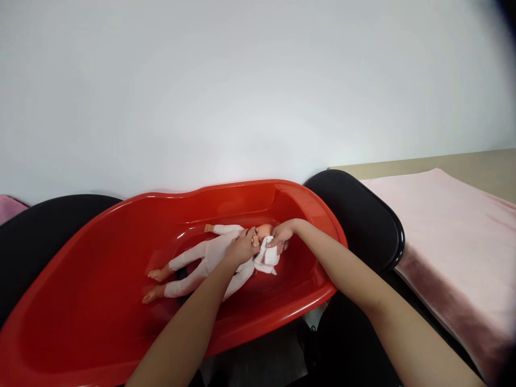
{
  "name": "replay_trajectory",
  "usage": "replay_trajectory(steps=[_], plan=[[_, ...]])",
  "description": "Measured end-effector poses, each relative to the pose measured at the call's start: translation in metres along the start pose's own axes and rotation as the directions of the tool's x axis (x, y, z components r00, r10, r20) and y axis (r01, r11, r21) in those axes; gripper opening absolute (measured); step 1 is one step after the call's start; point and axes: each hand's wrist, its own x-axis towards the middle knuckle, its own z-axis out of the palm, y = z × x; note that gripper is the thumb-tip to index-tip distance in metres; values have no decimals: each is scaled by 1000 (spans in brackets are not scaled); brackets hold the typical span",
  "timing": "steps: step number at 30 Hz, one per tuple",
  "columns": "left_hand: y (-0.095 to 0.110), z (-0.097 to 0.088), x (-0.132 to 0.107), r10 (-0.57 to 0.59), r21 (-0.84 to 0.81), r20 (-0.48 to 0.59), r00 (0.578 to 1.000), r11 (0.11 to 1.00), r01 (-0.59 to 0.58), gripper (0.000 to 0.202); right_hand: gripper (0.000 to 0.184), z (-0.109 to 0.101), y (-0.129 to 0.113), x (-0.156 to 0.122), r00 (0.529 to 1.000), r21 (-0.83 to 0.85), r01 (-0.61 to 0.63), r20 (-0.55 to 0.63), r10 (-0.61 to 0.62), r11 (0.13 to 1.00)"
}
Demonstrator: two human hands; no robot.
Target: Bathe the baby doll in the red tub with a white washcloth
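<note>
A baby doll point(223, 250) with a white cloth body lies on its back in a red baby bathtub point(80, 301), its feet towards the left. My left hand point(242, 248) lies across its upper chest and neck, with fingers and thumb about the chin. Pinched in my right hand point(284, 232) is a small white cloth point(267, 260), held against the side of the doll's head. The cloth hangs down beside the head and covers part of it. Under the doll's legs a dark patch shows, which I cannot make out.
Black chairs stand at the tub's two ends, the right chair point(358, 215) and the left chair point(44, 231). A pink blanket point(451, 236) covers a surface on the right. Behind the tub rises a white wall point(226, 91).
</note>
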Motion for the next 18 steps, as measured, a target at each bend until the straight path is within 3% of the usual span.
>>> replay_trajectory(steps=[5, 9, 12, 18], plan=[[-7, 0, 3, 41, -12, 11, 999, 999, -41, 63, 29, 23, -8, 10, 991, -5, 64, 116, -63, 998], [-18, 4, 7, 65, -44, -2, 998, 997, -65, 63, 24, 26, -13, 11, 983, -90, 102, 159, -87, 991], [-23, 9, 11, 65, -65, -12, 998, 996, -66, 64, 24, 20, -19, 11, 976, -141, 76, 216, -44, 987], [-20, 9, 18, 50, -52, 11, 999, 997, -49, 74, 36, 21, -41, 21, 902, -285, 20, 419, 106, 958]])
